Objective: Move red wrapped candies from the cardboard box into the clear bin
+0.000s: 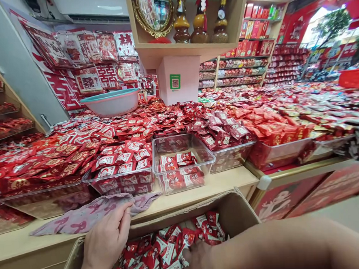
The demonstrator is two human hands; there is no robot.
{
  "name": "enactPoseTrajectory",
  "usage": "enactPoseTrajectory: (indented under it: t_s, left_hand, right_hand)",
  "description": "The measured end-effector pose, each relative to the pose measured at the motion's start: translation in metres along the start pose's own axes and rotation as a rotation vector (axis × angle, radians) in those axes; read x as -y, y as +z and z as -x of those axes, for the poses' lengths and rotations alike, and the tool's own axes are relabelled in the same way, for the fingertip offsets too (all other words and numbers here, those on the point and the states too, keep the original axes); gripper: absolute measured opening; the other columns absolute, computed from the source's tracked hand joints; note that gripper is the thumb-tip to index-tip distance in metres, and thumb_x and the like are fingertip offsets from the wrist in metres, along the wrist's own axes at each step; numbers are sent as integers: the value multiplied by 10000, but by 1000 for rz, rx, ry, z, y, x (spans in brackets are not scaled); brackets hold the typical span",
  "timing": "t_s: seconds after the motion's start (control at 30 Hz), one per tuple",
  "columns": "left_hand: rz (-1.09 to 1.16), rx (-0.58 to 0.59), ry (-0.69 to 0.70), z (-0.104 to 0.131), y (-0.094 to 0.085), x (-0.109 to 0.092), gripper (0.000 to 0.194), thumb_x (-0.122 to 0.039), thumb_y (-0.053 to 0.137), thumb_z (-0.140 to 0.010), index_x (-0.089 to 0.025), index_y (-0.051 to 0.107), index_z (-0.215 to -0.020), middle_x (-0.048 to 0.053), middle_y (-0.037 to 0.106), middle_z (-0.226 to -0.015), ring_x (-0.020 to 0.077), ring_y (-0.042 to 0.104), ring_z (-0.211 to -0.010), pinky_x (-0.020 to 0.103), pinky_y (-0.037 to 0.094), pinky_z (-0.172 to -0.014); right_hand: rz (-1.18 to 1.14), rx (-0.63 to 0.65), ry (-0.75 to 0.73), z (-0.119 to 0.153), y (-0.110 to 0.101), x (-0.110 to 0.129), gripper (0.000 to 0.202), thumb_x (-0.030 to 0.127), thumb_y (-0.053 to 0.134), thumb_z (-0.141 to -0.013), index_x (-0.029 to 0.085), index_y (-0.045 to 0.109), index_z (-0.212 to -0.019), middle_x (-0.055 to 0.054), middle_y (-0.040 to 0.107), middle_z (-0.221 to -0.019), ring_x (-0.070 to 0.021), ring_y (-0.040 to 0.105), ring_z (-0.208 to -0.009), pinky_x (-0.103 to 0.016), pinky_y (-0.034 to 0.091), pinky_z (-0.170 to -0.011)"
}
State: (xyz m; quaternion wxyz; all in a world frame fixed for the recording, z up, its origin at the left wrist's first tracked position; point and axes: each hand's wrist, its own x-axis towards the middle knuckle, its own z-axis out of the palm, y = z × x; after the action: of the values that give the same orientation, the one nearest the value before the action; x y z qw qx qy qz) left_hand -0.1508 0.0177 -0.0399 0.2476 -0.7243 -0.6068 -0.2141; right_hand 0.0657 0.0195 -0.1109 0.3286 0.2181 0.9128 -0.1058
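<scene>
Below me stands an open cardboard box [234, 212] with many small red-and-white wrapped packets [167, 253] in it. My right hand [199, 261] reaches down among these packets; it is blurred, and its fingertips are hidden. At the box's far left rim, my left hand [111, 232] is closed, its fingers together over the edge of a pink-purple patterned cloth [78, 216]. What lies inside its grip is hidden. Beyond the box, a clear plastic bin [184, 162] holds a low layer of similar red-and-white packets.
Left of that bin stands a fuller clear bin [121, 178]. Another bin [229, 158], heaped with dark red packets, is on its right. Behind them rise a pale basin [112, 104] and a pillar [183, 69] under a display shelf [186, 48]. A gold-edged counter [306, 167] continues right.
</scene>
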Motion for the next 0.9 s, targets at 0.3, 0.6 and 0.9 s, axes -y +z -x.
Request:
enactPoseTrajectory:
  t_s: [0.3,0.6,0.9]
  left_hand:
    - [480,150,-309,-6,-8,-2,275,-379,446,-755,-214,569,-937,30,658,-918,185,605,-831,266,439,-720]
    - [1204,530,-405,-16,-56,-99,322,-417,415,-790,-150,596,-779,4,578,-668,136,517,-644,233,412,-597]
    - [1022,278,-511,-13,-46,-123,310,-426,429,-771,-176,495,-600,-30,482,-569,113,447,-586,200,372,-546]
  right_hand:
    - [-327,-307,-33,48,-31,-23,303,183,585,-615,219,563,-915,0,584,-719,-167,553,-678,-233,376,-497]
    - [-1631,-903,-344,98,-58,-9,538,269,688,-573,194,370,-1001,39,521,-688,-81,503,-594,-216,403,-568]
    - [-1312,-1260,-1,89,-49,-10,330,434,523,-725,150,418,-592,45,391,-532,-54,315,-509,-187,274,-461]
